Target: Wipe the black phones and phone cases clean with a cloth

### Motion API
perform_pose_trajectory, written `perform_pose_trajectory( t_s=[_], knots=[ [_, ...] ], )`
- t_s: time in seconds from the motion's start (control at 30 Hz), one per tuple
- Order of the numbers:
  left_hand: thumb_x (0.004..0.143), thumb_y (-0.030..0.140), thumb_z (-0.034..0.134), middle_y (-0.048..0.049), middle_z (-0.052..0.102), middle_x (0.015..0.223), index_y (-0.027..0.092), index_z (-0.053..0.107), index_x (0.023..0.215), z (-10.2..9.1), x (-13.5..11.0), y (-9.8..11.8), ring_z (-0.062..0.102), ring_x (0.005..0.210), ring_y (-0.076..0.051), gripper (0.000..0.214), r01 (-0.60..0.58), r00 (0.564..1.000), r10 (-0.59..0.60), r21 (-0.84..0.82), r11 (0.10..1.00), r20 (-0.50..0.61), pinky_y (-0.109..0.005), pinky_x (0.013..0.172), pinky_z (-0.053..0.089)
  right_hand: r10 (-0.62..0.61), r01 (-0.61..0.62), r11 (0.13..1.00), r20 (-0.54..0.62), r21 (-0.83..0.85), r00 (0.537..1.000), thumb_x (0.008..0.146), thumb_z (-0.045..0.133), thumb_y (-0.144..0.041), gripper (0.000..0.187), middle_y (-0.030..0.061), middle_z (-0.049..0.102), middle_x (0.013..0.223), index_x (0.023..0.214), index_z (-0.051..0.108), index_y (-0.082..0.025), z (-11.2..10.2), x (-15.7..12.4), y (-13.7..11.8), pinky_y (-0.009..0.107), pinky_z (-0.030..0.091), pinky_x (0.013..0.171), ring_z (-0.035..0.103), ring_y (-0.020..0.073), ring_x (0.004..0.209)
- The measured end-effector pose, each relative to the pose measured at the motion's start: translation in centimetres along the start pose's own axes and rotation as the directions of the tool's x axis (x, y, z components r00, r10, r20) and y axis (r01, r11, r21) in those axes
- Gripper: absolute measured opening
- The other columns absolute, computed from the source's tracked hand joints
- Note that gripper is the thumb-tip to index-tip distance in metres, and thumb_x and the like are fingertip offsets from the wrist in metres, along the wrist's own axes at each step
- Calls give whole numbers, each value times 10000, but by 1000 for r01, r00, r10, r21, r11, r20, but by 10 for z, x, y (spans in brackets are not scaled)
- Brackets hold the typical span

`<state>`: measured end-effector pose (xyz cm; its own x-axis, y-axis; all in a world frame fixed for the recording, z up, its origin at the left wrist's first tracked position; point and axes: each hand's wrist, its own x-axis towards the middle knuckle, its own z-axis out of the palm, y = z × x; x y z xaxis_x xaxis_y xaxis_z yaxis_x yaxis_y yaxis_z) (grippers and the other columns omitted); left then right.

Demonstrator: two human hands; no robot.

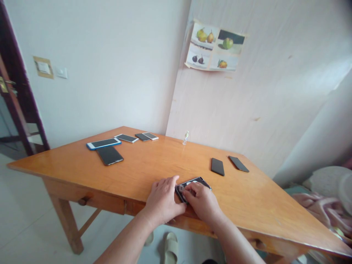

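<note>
A phone (202, 180) in a dark case with white markings lies at the table's near edge, white patches facing up. My left hand (162, 198) grips its left end, thumb at the near side and index finger at the far corner. Over the phone's middle, my right hand (202, 198) is closed in a pinch. Its fingertips touch a small greyish round piece (181, 188) on the phone's left part. Whether that piece is attached to the case, I cannot tell.
Several phones lie on the wooden table (154, 161): a blue-cased one (104, 143) and a black one (110, 155) at left, two dark ones at right, including a black phone (217, 167). A small clear bottle (186, 138) stands at the back near the wall.
</note>
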<state>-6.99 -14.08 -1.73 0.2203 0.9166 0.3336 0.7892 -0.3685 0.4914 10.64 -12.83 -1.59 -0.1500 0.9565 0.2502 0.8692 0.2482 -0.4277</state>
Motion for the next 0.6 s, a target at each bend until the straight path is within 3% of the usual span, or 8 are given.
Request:
perform_pose_trajectory(
  t_s=[0.1, 0.17, 0.23, 0.3, 0.37, 0.43, 0.5, 0.6],
  knots=[
    [656, 367, 658, -92, 611, 1261, 209, 424, 1356, 0, -1, 0, 516, 1193, -298, 754, -2, 1000, 2, 3, 1000, 2, -434, 1036, 335, 202, -216, 967, -107, -139, 974, 895, 525, -353, 175, 11, 690, 877, 859, 665, -255, -14, 17, 24, 248, 315, 611, 610, 164, 780],
    [657, 361, 657, -92, 604, 1272, 213, 421, 1358, 0, -1, 0, 511, 1200, -297, 755, -1, 1000, 1, -2, 1000, 4, -430, 1040, 333, 273, -297, 937, -146, -184, 951, 906, 502, -345, 194, 24, 693, 894, 871, 669, -253, -19, 23, 30, 255, 306, 600, 614, 177, 794],
    [658, 355, 652, -96, 590, 1297, 211, 410, 1368, 0, -1, 0, 500, 1222, -303, 764, -5, 1000, 5, -4, 1000, 1, -428, 1042, 335, 228, -245, 957, -117, -158, 967, 911, 502, -344, 201, 21, 696, 894, 878, 680, -259, -17, 20, 21, 253, 321, 610, 618, 173, 801],
    [663, 340, 642, -101, 581, 1313, 211, 399, 1380, 0, -1, 0, 496, 1236, -309, 767, -3, 1000, 3, -3, 1000, 3, -429, 1042, 337, 101, -106, 990, -60, -94, 993, 910, 518, -353, 197, 12, 702, 893, 889, 694, -267, -9, 11, 2, 244, 348, 637, 623, 159, 803],
    [675, 318, 625, -106, 580, 1318, 210, 392, 1388, 0, 0, 0, 501, 1236, -310, 758, 12, 1000, -12, 2, 1000, 17, -427, 1039, 340, -20, 20, 999, -9, -47, 1000, 901, 545, -352, 178, 2, 707, 878, 891, 704, -273, 0, 4, -17, 235, 365, 660, 627, 148, 805],
    [680, 313, 621, -110, 578, 1325, 208, 389, 1392, 0, 0, 0, 502, 1240, -308, 756, 26, 999, -27, 6, 1000, 32, -426, 1043, 340, -64, 64, 996, 5, -57, 998, 896, 561, -358, 171, 1, 707, 863, 876, 706, -271, 4, 4, -25, 233, 366, 663, 627, 145, 807],
    [677, 336, 633, -111, 576, 1328, 197, 381, 1399, -1, 0, 0, 500, 1241, -307, 777, 22, 999, -22, 9, 1000, 28, -434, 1055, 332, -4, 1, 994, -26, -112, 1000, 913, 533, -384, 213, 9, 704, 861, 864, 698, -258, 2, 14, -19, 239, 350, 642, 626, 147, 801],
    [669, 371, 654, -110, 583, 1314, 182, 368, 1408, -1, 0, 0, 497, 1235, -306, 815, 12, 1000, -13, 7, 1000, 24, -448, 1076, 313, 193, -208, 957, -92, -202, 977, 940, 471, -407, 274, 24, 699, 857, 859, 673, -240, -11, 33, 10, 252, 301, 589, 619, 158, 769]
  ],
)
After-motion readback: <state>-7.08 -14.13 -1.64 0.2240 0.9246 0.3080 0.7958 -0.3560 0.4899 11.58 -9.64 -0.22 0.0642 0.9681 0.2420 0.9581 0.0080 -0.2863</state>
